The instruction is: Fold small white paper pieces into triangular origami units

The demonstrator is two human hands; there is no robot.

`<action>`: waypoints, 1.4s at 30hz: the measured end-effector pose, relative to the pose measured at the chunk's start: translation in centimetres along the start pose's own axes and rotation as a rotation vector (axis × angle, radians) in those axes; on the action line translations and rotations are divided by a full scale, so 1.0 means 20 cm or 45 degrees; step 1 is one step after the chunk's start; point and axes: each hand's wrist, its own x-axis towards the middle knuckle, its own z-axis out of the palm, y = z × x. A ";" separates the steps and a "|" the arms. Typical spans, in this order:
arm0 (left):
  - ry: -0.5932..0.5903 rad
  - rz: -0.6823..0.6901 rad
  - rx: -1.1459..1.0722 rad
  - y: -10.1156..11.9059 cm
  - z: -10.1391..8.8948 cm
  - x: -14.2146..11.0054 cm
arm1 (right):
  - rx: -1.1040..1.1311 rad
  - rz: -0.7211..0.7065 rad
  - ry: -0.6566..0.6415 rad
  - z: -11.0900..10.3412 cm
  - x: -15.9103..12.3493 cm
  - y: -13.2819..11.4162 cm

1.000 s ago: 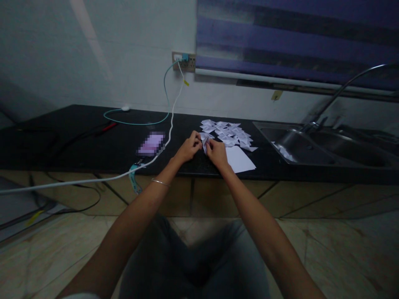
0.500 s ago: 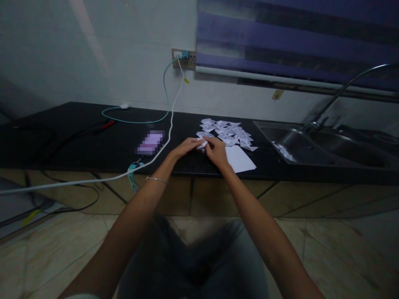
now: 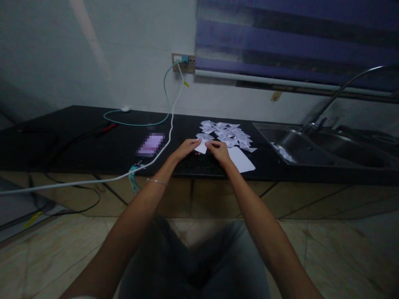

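Between both hands, just above the black counter, is a small folded piece of white paper (image 3: pixel 201 147). My left hand (image 3: pixel 188 148) pinches its left side, thumb on top. On the opposite edge, the fingers of my right hand (image 3: pixel 219 151) are closed on the same paper. Beyond the hands lie several folded white paper pieces (image 3: pixel 231 133) with pointed ends, grouped on the counter. A flat stack of white paper sheets (image 3: pixel 240 160) rests beside my right wrist, partly behind it.
A phone (image 3: pixel 151 144) with a teal strap (image 3: pixel 132 178) lies to the left. A white cable (image 3: pixel 171 128) runs from the wall socket (image 3: pixel 187 63) across the counter (image 3: pixel 77 145). The steel sink (image 3: pixel 299 145) with a tall faucet (image 3: pixel 339 92) is at the right.
The paper between my fingers has turned and now shows a flatter, broader face. My right hand has shifted slightly right, away from my left. The view has tilted slightly.
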 end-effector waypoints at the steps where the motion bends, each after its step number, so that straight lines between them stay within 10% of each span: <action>1: 0.004 0.022 0.017 0.00 0.00 0.00 | 0.000 0.002 0.010 0.00 0.00 0.00; 17: -0.069 0.150 0.435 -0.02 0.03 -0.02 | -0.069 -0.054 0.055 0.00 0.02 0.03; 42: 0.236 0.037 -0.167 0.01 -0.03 -0.03 | 0.206 0.051 -0.079 0.00 -0.04 -0.10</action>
